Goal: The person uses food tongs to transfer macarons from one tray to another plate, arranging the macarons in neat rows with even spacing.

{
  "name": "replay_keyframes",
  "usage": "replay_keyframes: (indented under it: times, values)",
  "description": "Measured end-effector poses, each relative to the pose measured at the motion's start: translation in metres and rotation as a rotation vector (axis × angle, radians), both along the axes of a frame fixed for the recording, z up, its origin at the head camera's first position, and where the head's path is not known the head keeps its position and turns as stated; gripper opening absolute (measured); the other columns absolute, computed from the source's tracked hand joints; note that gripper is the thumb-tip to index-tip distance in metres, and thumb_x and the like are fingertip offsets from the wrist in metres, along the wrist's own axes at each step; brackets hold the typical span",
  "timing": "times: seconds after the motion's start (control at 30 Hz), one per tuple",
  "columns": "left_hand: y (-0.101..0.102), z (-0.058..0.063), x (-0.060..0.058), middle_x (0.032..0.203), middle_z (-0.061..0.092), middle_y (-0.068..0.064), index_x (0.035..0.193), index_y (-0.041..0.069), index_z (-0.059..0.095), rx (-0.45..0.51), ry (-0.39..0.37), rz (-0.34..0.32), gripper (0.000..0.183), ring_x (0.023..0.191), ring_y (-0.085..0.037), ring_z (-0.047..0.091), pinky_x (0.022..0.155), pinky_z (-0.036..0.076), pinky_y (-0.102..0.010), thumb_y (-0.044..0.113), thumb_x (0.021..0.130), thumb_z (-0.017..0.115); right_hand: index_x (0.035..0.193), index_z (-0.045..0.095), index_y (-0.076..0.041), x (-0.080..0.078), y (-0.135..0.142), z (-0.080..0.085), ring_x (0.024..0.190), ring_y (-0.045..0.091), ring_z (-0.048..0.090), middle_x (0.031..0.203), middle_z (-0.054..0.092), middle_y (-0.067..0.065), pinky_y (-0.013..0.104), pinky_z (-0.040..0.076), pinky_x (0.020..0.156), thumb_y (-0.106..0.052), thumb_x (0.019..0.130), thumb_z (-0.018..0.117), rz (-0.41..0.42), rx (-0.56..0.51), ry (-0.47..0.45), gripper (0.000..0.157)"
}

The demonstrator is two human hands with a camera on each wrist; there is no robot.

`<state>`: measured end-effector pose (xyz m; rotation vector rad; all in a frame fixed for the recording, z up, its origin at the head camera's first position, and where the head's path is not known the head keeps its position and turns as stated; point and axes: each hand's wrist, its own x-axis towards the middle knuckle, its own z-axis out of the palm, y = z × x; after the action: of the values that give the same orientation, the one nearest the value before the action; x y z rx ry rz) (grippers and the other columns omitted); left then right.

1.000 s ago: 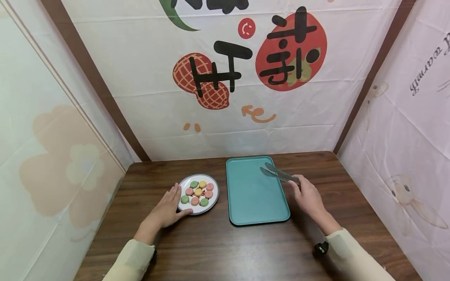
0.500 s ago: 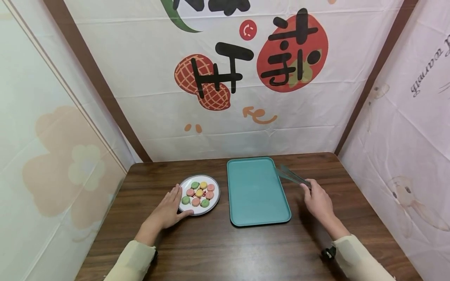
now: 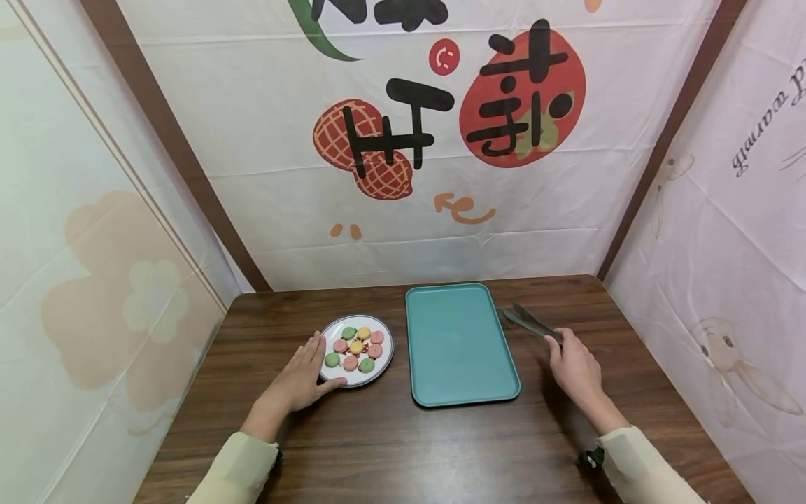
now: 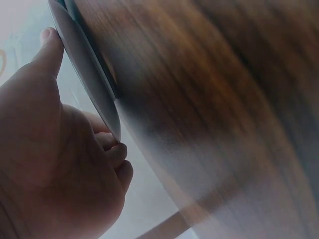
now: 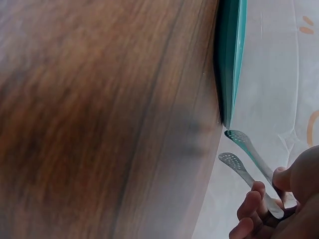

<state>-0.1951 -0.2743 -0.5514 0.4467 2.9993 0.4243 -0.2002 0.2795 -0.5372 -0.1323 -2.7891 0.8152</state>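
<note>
My left hand (image 3: 301, 371) rests at the left rim of a white plate (image 3: 383, 362) with a dark edge line, fingers straight and thumb spread along the near side. Pink, green and yellow macarons (image 3: 355, 347) lie spaced out on that plate. In the left wrist view, the thumb and fingertips touch the rim of the plate (image 4: 84, 64). My right hand (image 3: 576, 367) holds metal tongs (image 3: 532, 323) just right of the teal tray (image 3: 462, 350). The perforated tips of the tongs (image 5: 234, 158) stand apart with nothing between them in the right wrist view.
Plate and tray stand side by side, a narrow gap between them, on a dark wooden table (image 3: 441, 448). A printed white cloth (image 3: 302, 238) hangs behind the table, with more cloth at both sides.
My right hand has drawn the tongs from over the tray's right part to beyond its right edge. The left hand stays at the plate, and the macarons have not moved.
</note>
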Motion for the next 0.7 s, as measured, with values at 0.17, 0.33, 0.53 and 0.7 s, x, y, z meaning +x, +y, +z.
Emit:
replay_keyframes:
  times: [0.17, 0.33, 0.53, 0.7]
  values:
    - [0.0005, 0.0017, 0.0012, 0.172, 0.014, -0.036, 0.163, -0.017, 0.019, 0.003, 0.006, 0.0, 0.111, 0.161, -0.049, 0.019, 0.132, 0.019, -0.061, 0.064, 0.102, 0.064, 0.142, 0.057, 0.004, 0.0018, 0.0016, 0.0005, 0.098, 0.053, 0.07, 0.13, 0.068, 0.031, 0.065, 0.056, 0.073, -0.035, 0.115, 0.052, 0.005, 0.005, -0.042, 0.048]
    - [0.0006, 0.0022, 0.0019, 0.172, 0.015, -0.036, 0.163, -0.018, 0.02, 0.005, 0.003, 0.001, 0.11, 0.161, -0.049, 0.019, 0.132, 0.018, -0.061, 0.063, 0.101, 0.065, 0.141, 0.058, 0.002, 0.0041, 0.0036, 0.0, 0.084, 0.045, 0.071, 0.121, 0.071, 0.03, 0.058, 0.055, 0.062, -0.038, 0.114, 0.054, 0.001, 0.017, -0.075, 0.048]
    - [0.0008, 0.0022, 0.002, 0.173, 0.014, -0.036, 0.163, -0.017, 0.019, 0.007, -0.006, 0.0, 0.113, 0.161, -0.049, 0.018, 0.132, 0.018, -0.06, 0.066, 0.101, 0.063, 0.138, 0.061, 0.002, 0.0051, 0.0056, -0.0003, 0.078, 0.041, 0.07, 0.116, 0.073, 0.029, 0.055, 0.054, 0.06, -0.036, 0.111, 0.06, -0.003, 0.046, -0.107, 0.047]
    - [-0.0008, 0.0017, 0.0021, 0.174, 0.012, -0.034, 0.164, -0.016, 0.018, -0.002, 0.002, -0.001, 0.113, 0.162, -0.048, 0.017, 0.133, 0.016, -0.059, 0.067, 0.101, 0.062, 0.132, 0.067, 0.003, 0.0062, 0.0065, -0.0011, 0.083, 0.04, 0.069, 0.118, 0.07, 0.027, 0.057, 0.056, 0.065, -0.034, 0.107, 0.066, 0.016, 0.062, -0.132, 0.044]
